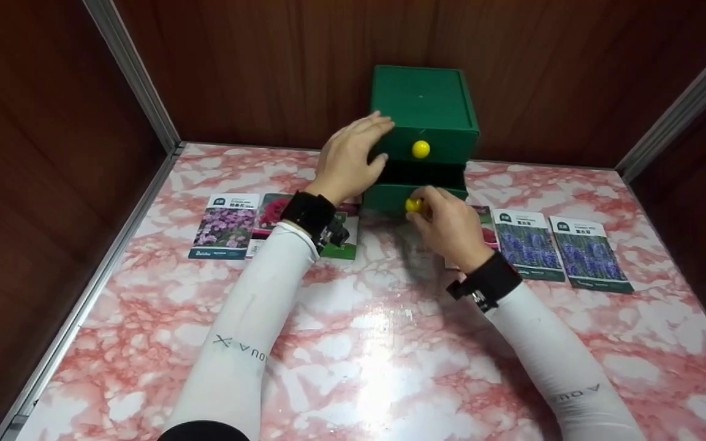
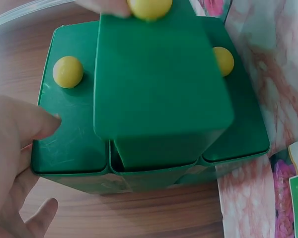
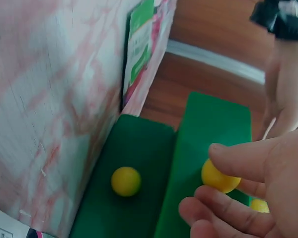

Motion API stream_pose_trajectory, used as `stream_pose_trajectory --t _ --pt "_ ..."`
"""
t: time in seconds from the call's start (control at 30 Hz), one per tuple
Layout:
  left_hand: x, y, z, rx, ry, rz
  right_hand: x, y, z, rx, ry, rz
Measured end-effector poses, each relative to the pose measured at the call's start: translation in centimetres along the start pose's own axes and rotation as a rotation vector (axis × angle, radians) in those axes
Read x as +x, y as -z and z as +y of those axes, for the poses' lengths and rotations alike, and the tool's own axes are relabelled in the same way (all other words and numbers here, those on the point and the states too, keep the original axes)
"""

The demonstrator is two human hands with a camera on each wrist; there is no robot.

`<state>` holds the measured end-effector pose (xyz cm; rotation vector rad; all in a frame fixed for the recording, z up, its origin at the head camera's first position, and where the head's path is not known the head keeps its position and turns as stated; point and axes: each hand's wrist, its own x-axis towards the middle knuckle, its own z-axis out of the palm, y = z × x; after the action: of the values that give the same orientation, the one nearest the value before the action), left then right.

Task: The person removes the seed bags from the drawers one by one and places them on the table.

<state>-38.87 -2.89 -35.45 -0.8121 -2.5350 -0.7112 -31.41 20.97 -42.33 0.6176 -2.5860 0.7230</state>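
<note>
Near the middle of the counter's [image 1: 353, 367] far edge, a green drawer box [image 1: 421, 101] is seen, its middle drawer [image 2: 161, 79] pulled partly out toward the near edge. The drawer's yellow knob [image 1: 413, 205] is pinched by the right hand [image 1: 451, 226] — a narrow grip, closed on the knob between thumb and fingers. The left hand [image 1: 353, 156] is held at the box's left front corner, its grip wide, fingers extended; firm contact cannot be told. Toward the counter's left edge, a pink-flower packet [image 1: 224, 226], a rose packet [image 1: 273, 211] and a green packet [image 1: 348, 233] are laid out — the last two partly covered. Toward the right edge, two purple-flower packets [image 1: 527, 245] are placed.
</note>
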Motion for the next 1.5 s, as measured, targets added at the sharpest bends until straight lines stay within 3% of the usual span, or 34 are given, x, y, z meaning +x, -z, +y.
stream_pose_trajectory --t 0.4,0.77,1.0,1.23,1.37,1.5 --pt "-0.1 0.2 0.3 -0.030 0.027 0.001 3.3 -0.8 1.5 0.080 -0.143 -0.041" --pt "-0.1 0.0 0.3 -0.021 0.027 0.005 4.7 -1.5 2.4 0.033 -0.138 -0.026" --pt "-0.2 0.0 0.4 -0.027 0.024 0.011 4.9 -1.6 2.5 0.035 -0.156 -0.028" --pt "-0.4 -0.2 0.3 -0.023 0.030 0.011 3.7 -1.6 2.6 0.197 -0.195 -0.042" --pt "-0.3 -0.2 0.4 -0.025 0.019 0.017 2.9 -1.6 2.9 0.221 -0.268 -0.060" --pt "-0.3 -0.2 0.2 -0.028 0.022 0.022 2.9 -1.8 3.0 0.213 -0.380 -0.158"
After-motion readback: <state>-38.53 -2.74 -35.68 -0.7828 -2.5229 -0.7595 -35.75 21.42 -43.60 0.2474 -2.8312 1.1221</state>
